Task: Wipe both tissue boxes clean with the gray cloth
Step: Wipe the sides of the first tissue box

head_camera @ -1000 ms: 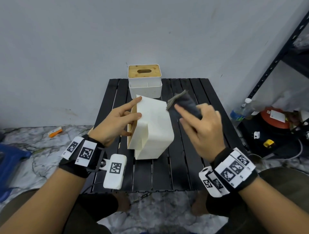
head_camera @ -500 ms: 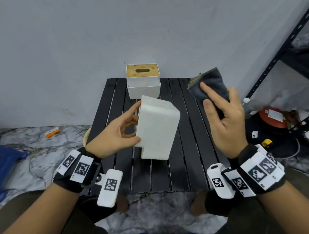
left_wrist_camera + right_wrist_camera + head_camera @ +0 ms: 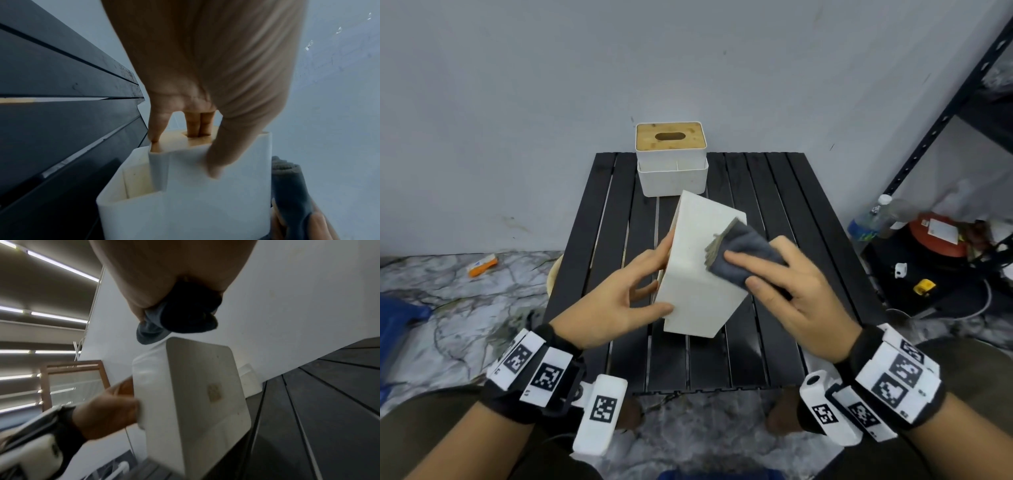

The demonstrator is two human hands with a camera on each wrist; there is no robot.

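Note:
My left hand [image 3: 654,284] grips a white tissue box [image 3: 695,305], tipped on its side above the black slatted table [image 3: 774,205]. In the left wrist view the thumb lies on a white wall of the box [image 3: 195,203] and two fingers sit in the slot of its wooden lid. My right hand [image 3: 750,270] holds the folded gray cloth [image 3: 743,246] and presses it on the box's upper face near the right edge. The right wrist view shows the cloth [image 3: 185,316] bunched under the palm above the box [image 3: 201,394]. The second tissue box [image 3: 670,157], with a bamboo lid, stands upright at the table's back edge.
A dark metal shelf [image 3: 945,113] rises at the right, with a water bottle [image 3: 873,219] and a red object [image 3: 935,236] on the floor by it. An orange item [image 3: 482,265] lies on the marble floor at the left. The wall is close behind the table.
My right hand lifted the cloth off to the back right, then brought it back down onto the box. My left hand turned the box and shifted its grip.

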